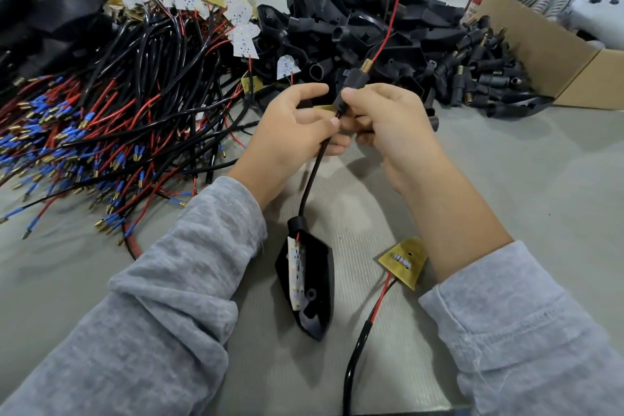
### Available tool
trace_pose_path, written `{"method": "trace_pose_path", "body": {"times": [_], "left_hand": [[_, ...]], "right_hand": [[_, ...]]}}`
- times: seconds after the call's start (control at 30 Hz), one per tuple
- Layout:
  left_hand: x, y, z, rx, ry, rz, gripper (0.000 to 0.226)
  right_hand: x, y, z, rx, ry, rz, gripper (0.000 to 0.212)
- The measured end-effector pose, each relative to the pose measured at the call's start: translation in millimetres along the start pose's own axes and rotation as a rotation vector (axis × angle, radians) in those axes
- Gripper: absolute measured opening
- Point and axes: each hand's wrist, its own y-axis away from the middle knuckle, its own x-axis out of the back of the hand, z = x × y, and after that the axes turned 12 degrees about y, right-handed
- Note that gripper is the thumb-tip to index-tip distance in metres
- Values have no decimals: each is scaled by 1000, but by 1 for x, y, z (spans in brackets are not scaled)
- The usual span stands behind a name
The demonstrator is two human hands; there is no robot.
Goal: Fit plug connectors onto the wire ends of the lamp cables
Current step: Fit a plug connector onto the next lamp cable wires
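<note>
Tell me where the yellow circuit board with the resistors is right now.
In the head view, the yellow circuit board lies on the grey table low and right of centre, just under the right forearm, to the right of the black lamp housing.

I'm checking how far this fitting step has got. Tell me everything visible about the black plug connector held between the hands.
The plug connector is a small black sleeve, seemingly plastic or rubber, with a brass threaded tip at its upper end. It tilts up and to the right above the table. The right hand pinches its lower part; the left hand grips the black cable entering its bottom. A red wire and a black one leave the brass tip, ending in blue-sleeved terminals.
</note>
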Motion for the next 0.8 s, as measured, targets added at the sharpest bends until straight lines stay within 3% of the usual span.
{"method": "trace_pose_path", "body": {"times": [0.1,0.37,0.47,0.67,0.8], "left_hand": [[2,-2,-1,-1,20,52,35],[5,-5,-2,57,-85,96,19],[5,-3,2,100,-71,57,11],[5,-1,9,282,-69,-110,20],[9,1,8,240,-52,-174,22]], "right_hand": [[-5,1,1,37,35,42,24],[-9,-1,1,45,-180,30,10],[-9,-3,1,54,-232,63,15],[-4,-6,-3,92,-472,196,17],[-2,-3,-5,51,-432,186,21]]}}
